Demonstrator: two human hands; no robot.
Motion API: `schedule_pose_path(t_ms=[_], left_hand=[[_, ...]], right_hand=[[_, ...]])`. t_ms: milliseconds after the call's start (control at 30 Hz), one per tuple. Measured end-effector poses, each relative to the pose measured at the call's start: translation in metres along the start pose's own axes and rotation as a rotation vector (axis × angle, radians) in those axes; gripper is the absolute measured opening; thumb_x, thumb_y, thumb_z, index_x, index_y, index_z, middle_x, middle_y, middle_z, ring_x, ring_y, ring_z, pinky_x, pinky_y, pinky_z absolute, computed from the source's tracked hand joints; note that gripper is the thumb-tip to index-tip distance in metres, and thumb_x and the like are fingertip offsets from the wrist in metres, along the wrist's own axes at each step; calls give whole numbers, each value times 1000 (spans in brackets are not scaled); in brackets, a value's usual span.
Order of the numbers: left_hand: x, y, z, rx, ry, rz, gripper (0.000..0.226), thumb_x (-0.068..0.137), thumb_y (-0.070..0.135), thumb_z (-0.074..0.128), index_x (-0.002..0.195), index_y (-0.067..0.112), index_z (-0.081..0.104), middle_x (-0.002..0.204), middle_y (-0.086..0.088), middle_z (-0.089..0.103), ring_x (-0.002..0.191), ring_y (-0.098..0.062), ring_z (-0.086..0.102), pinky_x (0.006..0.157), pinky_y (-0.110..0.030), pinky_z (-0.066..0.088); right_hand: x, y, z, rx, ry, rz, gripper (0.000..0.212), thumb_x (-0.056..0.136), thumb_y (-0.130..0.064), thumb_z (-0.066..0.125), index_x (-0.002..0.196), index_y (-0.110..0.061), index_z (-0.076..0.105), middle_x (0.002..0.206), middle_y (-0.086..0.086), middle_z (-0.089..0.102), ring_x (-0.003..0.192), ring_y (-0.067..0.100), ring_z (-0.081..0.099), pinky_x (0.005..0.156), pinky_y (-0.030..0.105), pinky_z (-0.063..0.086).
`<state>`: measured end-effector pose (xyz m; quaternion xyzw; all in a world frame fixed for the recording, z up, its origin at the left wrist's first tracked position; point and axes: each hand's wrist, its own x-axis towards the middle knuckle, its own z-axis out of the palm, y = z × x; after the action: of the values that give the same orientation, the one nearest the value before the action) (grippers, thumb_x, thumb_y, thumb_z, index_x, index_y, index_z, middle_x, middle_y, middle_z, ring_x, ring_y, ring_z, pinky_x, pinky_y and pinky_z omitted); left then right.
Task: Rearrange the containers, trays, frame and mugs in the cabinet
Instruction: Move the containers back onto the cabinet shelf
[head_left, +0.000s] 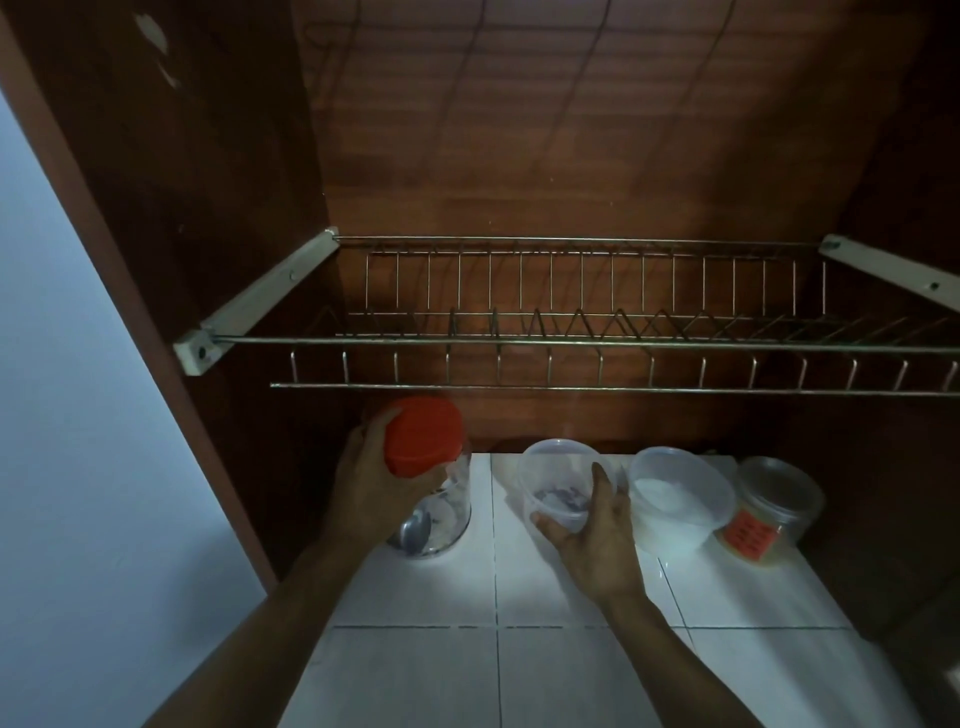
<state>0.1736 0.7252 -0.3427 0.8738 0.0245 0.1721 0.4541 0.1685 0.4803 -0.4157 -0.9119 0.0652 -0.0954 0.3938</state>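
Glinting clear jar (448, 500), orange-red lid (423, 436).

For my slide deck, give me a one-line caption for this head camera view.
Left hand grips a red-lidded jar while the right hand holds a clear tub, below a wire dish rack.
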Motion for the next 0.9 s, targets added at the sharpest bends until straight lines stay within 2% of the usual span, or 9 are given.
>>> schedule_pose_path(t_ms=[133, 267, 400, 500, 667, 900], left_hand=[[-1, -1, 2, -42, 14, -5, 96, 63, 35, 88, 143, 31, 36, 147, -1, 37, 130, -26, 42, 99, -36, 42], [-2, -2, 3, -99, 30, -15, 91, 62, 35, 88, 139, 36, 40, 146, 2, 40, 130, -25, 43, 102, -40, 43], [-5, 2, 3, -128, 57, -20, 90, 60, 31, 90, 138, 33, 45, 143, 3, 44, 127, -24, 45, 101, -38, 44], [-5, 8, 1, -170, 53, -15, 92, 58, 34, 90, 138, 34, 45, 141, 6, 44, 126, -23, 46, 101, -42, 46], [-8, 23, -7, -200, 23, -4, 99, 48, 54, 80, 138, 35, 43, 141, 5, 44, 124, -22, 46, 99, -45, 48], [-15, 33, -19, -213, 5, 21, 95, 54, 45, 86, 138, 33, 44, 141, 4, 44, 124, -22, 47, 100, -44, 47]], right_hand=[[-1, 2, 1, 54, 6, -18, 101, 79, -47, 73, 154, -21, 10, 163, 4, -4, 149, 27, 14, 116, 35, 25], [-1, 1, -1, -24, -3, -7, 103, 80, -55, 69, 154, -22, 6, 163, 4, -3, 150, 28, 12, 117, 37, 23], [-4, 0, -3, -42, -19, -21, 103, 80, -56, 68, 154, -20, 6, 163, 4, 0, 150, 27, 10, 119, 38, 22], [-6, -1, -6, -13, -19, -16, 105, 78, -56, 71, 154, -21, 9, 162, 5, 6, 149, 26, 14, 119, 38, 24], [-12, -13, -19, 52, 14, -39, 102, 75, -51, 77, 152, -21, 18, 156, 4, 23, 143, 26, 29, 114, 38, 32], [-21, -27, -37, 13, 47, -69, 99, 74, -51, 77, 151, -20, 24, 152, 2, 35, 136, 23, 40, 109, 33, 37]])
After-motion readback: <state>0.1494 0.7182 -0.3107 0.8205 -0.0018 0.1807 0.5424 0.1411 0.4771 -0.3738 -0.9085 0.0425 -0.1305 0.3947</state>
